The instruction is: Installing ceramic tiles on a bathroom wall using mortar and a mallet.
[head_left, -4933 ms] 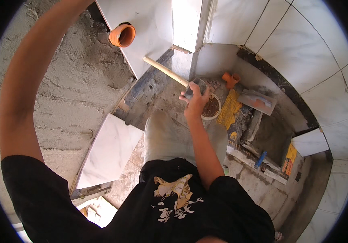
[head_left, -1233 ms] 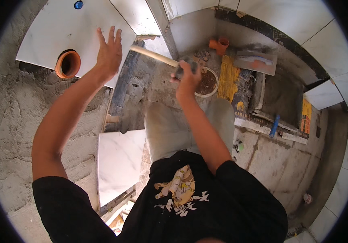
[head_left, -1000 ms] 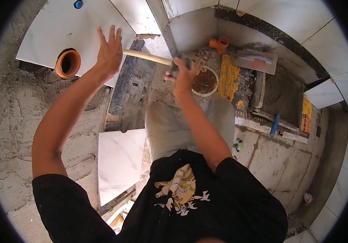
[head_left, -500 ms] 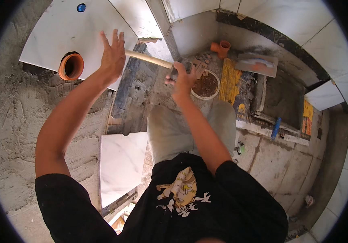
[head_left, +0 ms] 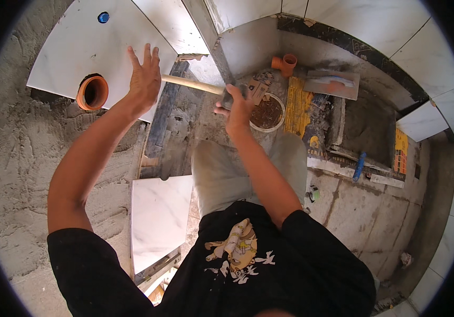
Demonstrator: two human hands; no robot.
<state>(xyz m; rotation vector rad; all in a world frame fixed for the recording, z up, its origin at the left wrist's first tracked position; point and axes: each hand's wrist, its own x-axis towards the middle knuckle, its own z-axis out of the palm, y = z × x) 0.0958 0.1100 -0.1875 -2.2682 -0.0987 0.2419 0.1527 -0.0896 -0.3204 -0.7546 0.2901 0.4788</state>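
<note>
mallet [head_left: 198,85]: wd hndl [head_left: 184,81], dk head [head_left: 228,100] | wall tile [head_left: 113,50]: wht, veined

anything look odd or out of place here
Yes, the mallet: the right hand's grip is around its dark head, leaving the wooden handle pointing toward the wall tile. That looks reversed, since mallets are usually held by the handle.

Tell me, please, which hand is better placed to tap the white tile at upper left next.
Probably the right hand: it grips the mallet by its dark head, with the wooden handle pointing toward the tile. The left hand lies spread against that tile and seems to hold nothing.
</note>
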